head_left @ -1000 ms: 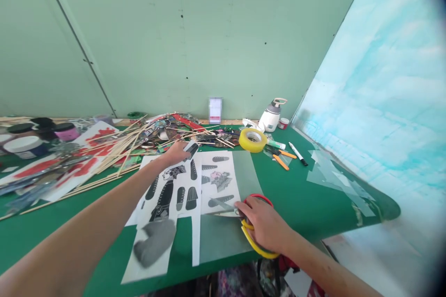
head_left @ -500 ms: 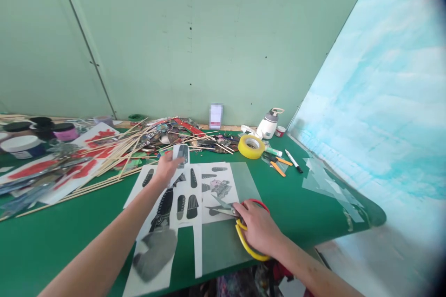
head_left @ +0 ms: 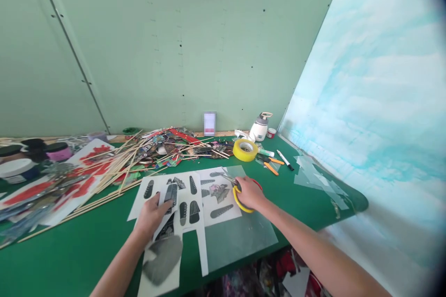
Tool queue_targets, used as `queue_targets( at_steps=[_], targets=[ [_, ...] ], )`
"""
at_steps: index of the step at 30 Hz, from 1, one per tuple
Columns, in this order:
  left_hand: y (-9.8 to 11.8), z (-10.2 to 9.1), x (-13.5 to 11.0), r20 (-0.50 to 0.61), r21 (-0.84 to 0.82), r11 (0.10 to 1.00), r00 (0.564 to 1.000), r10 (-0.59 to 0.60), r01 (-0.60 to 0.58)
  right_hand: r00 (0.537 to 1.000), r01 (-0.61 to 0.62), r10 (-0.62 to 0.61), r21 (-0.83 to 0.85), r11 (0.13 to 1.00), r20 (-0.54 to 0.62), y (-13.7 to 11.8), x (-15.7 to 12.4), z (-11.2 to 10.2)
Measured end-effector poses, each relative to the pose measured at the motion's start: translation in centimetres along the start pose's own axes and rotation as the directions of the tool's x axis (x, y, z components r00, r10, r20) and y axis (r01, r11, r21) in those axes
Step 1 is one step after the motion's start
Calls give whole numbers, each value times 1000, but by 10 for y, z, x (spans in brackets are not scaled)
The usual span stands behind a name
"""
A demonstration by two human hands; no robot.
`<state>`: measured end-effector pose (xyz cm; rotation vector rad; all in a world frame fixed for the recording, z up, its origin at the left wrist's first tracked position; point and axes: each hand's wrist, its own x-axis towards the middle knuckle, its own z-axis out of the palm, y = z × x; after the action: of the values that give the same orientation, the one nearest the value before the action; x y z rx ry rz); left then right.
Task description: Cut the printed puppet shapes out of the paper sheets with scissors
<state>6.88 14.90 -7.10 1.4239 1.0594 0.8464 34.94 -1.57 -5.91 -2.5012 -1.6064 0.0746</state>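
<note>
My left hand (head_left: pixel 152 213) is closed on a small white paper cutout (head_left: pixel 171 191) with a dark grey print, held over the printed sheets. My right hand (head_left: pixel 249 192) grips scissors (head_left: pixel 239 198) with yellow and red handles, their blades pointing up and left over a sheet with a pink-and-grey figure (head_left: pixel 219 192). Below both hands lies a white paper sheet (head_left: pixel 190 198) with several dark printed shapes and a cut-out notch. Under my left wrist is a paper strip (head_left: pixel 162 260) bearing a large grey shape. A translucent sheet (head_left: pixel 240 241) extends beneath the papers on the right.
Thin wooden sticks (head_left: pixel 114 171) and shiny scraps (head_left: pixel 167 144) pile up at the back left, near paint jars (head_left: pixel 17 170). A yellow tape roll (head_left: pixel 245 150), orange-handled pliers (head_left: pixel 272 167), a marker (head_left: pixel 285 160) and a white bottle (head_left: pixel 259 127) lie back right. A phone (head_left: pixel 209 124) leans on the wall.
My left hand has drawn the paper cutout back toward me. My right hand has moved the scissors forward over the sheet. The view has tilted up slightly and turned right.
</note>
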Motion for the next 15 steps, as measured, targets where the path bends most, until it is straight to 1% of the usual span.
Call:
queue_targets(
  at_steps=[4, 7, 9, 11, 12, 13, 15],
  targets=[
    [0, -3, 0, -5, 24, 1000, 1000, 15, -14, 996, 89, -89, 8, 996, -15, -4, 31, -3],
    [2, -5, -1, -2, 6, 1000, 1000, 5, -5, 990, 140, -140, 23, 990, 8, -5, 39, -3],
    [1, -5, 1, -3, -11, 1000, 1000, 1, -1, 986, 165, -167, 46, 985, 24, 2, 38, -3],
    [-1, -5, 4, -17, -42, 999, 1000, -22, 21, 986, 165, -166, 67, 984, 22, 21, 37, -5],
    [-2, -5, 5, -27, -67, 997, 999, -46, 44, 990, 142, -143, 69, 987, 9, 34, 37, -8],
    [-4, -5, 7, -33, -94, 993, 997, -73, 69, 995, 99, -98, 63, 993, -11, 51, 38, -12],
    [-6, -5, 9, -31, -148, 982, 992, -124, 118, 997, -39, 41, 27, 999, -59, 89, 42, -24]
  ],
)
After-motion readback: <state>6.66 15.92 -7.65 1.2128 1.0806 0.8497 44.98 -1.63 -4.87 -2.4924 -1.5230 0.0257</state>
